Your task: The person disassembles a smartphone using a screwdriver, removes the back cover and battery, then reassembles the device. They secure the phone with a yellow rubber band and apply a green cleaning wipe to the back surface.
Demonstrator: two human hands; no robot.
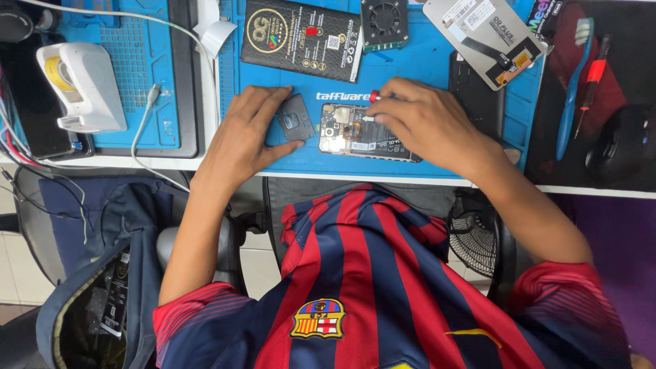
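pinched in my right hand (427, 123), fingers curled narrow around it, one small screwdriver with a red collar (374, 96), its tip end hidden under the fingers and pointing down toward the opened phone (365, 133). item: opened phone, back cover off, board and dark battery label exposed, lying flat on the blue work mat (424, 61) near the desk's front edge, partly covered by my right hand. item: my left hand (246, 137), spread flat and open on the mat, fingertips resting on a small dark camera-frame cover piece (295, 117) that sits just beside the phone's left end, not touching it as far as i can see. nearest to me: striped red and blue shirt, a small fan (475, 239) below the desk edge on the right, a dark bag (102, 301) on the left. further back on the mat: a black flat package with a gold round emblem (301, 37), a small square black fan unit (384, 24), a grey flat package (482, 37) lying tilted. left side: a white tape dispenser (82, 85) on a second blue mat, a white cable (147, 113) trailing off the desk. right side: a blue toothbrush (572, 82) and a red-handled tool (593, 78) on a dark pad, a black mouse (622, 143) beside them.
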